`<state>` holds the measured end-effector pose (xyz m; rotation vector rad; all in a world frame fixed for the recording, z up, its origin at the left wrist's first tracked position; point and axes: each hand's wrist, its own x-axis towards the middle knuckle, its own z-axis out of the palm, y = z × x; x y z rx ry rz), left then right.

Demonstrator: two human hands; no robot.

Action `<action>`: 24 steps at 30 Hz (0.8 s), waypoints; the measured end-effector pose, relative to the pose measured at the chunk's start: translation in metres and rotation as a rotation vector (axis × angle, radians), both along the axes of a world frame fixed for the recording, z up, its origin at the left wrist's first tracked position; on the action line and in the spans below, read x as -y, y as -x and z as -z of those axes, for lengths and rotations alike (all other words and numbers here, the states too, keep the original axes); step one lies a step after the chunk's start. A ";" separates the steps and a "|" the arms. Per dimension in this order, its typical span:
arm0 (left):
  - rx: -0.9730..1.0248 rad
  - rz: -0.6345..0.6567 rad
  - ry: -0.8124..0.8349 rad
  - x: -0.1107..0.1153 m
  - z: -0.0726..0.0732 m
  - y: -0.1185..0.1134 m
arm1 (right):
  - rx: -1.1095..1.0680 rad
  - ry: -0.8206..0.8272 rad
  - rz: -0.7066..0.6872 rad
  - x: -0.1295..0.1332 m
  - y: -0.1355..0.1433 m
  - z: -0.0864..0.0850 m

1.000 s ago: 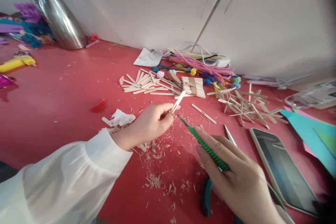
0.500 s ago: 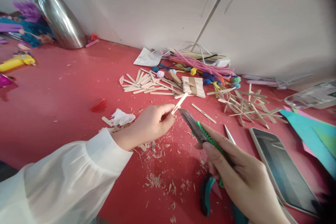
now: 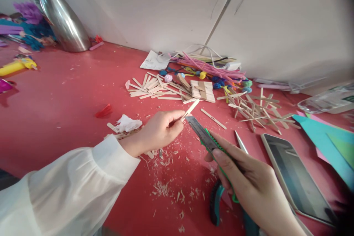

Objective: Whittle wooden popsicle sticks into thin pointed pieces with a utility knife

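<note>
Between the thumb and fingers of my left hand is a wooden craft stick, tilted up to the right, with a narrow slot showing near my fingertips. My right hand is closed round a green utility knife. Its extended blade points up and left, the tip close by the held stick; whether they touch I cannot tell. A second slotted stick lies just right of the held one. Wood shavings are scattered on the red table below my hands.
Loose craft sticks and a bundle of them lie behind my hands, with more sticks to the right. Teal-handled pliers and a phone flank my right hand. A steel jug stands back left.
The knife blade has turned slightly and shows more of its flat side, its tip a little further left. My left hand keeps the stick in almost the same place.
</note>
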<state>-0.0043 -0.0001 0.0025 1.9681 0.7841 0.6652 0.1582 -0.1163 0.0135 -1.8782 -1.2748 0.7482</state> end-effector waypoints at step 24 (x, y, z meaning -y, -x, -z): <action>-0.053 -0.025 -0.067 -0.002 -0.002 -0.001 | 0.400 -0.301 -0.072 0.001 -0.002 0.009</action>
